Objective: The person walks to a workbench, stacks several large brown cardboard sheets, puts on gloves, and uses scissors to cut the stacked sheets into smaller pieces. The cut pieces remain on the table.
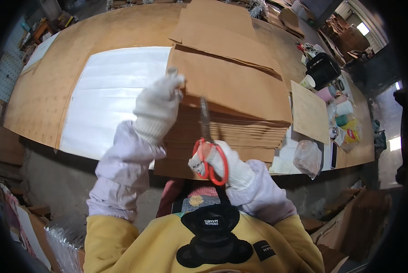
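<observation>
My right hand (224, 164), in a white knit glove, is closed around the red handles of a pair of scissors (205, 119). The dark blades point away from me, over the near edge of a brown paper sheet (235, 82). That sheet lies on top of a stack of brown paper (240, 136) with its near layers stepped like stairs. At the sheet's left edge, my gloved left hand (158, 107) is closed in a pinch, and the near left part of the sheet looks raised there. Motion blurs the fingertips and blades a little.
A white sheet (113, 91) covers the table (45, 95) left of the stack. More brown sheets (217, 27) lie beyond. On the right are a flat board (309, 111), a clear plastic bag (307, 157), a phone (334, 155), a black jug (323, 71) and several cups and tape rolls.
</observation>
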Available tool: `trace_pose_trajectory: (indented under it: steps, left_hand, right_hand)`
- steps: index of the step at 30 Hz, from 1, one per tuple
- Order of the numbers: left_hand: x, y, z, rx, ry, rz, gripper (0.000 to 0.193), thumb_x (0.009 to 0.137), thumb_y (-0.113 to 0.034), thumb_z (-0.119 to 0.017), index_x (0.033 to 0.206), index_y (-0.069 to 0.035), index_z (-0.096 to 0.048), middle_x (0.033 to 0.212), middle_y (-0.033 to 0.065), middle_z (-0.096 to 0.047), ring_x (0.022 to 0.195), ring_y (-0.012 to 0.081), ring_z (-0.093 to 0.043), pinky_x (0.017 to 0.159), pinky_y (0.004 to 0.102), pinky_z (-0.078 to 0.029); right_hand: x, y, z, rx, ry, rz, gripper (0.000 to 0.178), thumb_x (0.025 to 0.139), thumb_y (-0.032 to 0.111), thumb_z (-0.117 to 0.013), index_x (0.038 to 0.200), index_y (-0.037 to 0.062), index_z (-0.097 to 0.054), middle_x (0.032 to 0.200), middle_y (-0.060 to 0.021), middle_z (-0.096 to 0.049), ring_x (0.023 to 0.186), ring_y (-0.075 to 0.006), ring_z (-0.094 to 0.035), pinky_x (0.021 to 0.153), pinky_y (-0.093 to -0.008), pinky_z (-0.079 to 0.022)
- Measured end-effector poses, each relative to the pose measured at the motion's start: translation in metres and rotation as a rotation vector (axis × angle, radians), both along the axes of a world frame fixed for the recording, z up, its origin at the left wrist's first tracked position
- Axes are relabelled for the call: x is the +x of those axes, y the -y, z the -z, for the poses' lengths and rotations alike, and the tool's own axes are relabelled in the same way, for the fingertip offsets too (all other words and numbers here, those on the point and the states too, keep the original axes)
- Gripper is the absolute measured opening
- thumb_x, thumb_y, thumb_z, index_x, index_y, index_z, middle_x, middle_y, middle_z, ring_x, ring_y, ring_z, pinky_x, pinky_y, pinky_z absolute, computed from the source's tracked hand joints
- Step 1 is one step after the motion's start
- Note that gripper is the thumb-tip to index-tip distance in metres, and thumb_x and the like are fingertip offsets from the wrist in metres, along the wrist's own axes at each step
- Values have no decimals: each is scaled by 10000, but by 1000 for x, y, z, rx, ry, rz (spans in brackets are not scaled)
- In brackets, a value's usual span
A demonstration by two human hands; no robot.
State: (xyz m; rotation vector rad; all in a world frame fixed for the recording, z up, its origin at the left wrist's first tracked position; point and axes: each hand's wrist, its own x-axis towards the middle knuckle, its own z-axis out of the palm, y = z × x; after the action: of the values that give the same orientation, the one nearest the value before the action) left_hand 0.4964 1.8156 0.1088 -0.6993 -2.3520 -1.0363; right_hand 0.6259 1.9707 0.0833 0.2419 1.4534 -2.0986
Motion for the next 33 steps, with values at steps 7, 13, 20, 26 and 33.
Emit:
trace_pose_trajectory:
  steps: [7, 13, 20, 26, 33]
  left_hand:
    - [-98, -20, -69, 447, -143, 53, 382, 903, -157, -499, 1271, -58, -525, 886, 105, -646, 755, 177, -618, 648, 299, -491]
    - [-16, -42, -8, -636, 194, 208, 546, 823, -285, -625, 1309, -94, -464, 1223, 141, -554, 1116, 320, -541, 917, 395, -455]
    - [20, -61, 20, -714, 154, 182, 491, 771, -294, -689, 1185, -88, -523, 1293, 107, -517, 1137, 295, -523, 936, 378, -447]
    - [18, -67, 20, -688, 125, 140, 383, 782, -160, -654, 1145, -110, -543, 1130, 87, -616, 1022, 285, -591, 835, 393, -498]
    - [19, -65, 24, -666, 58, 167, 427, 758, -124, -679, 1159, -105, -534, 1088, 88, -615, 1021, 283, -585, 837, 385, -492]
  right_hand:
    - [52, -57, 9, 2, -74, 165, 601, 915, 621, -373, 881, 48, -552, 879, -106, -613, 804, -208, -587, 745, -338, -473]
    - [39, -78, 29, -183, 201, 310, 715, 920, 663, -284, 688, 41, -550, 641, -68, -570, 606, -189, -537, 597, -286, -436]
    - [33, -72, 39, 139, -55, 270, 620, 962, 571, -325, 694, 47, -519, 648, -91, -538, 592, -184, -525, 587, -294, -438]
    - [55, -111, 45, 245, 71, 177, 478, 918, 507, -519, 786, 50, -486, 644, -78, -536, 549, -159, -507, 514, -280, -419]
    - [66, -166, 35, 270, 27, 545, 552, 953, 540, -409, 681, 63, -473, 585, -77, -516, 493, -166, -504, 471, -279, -416]
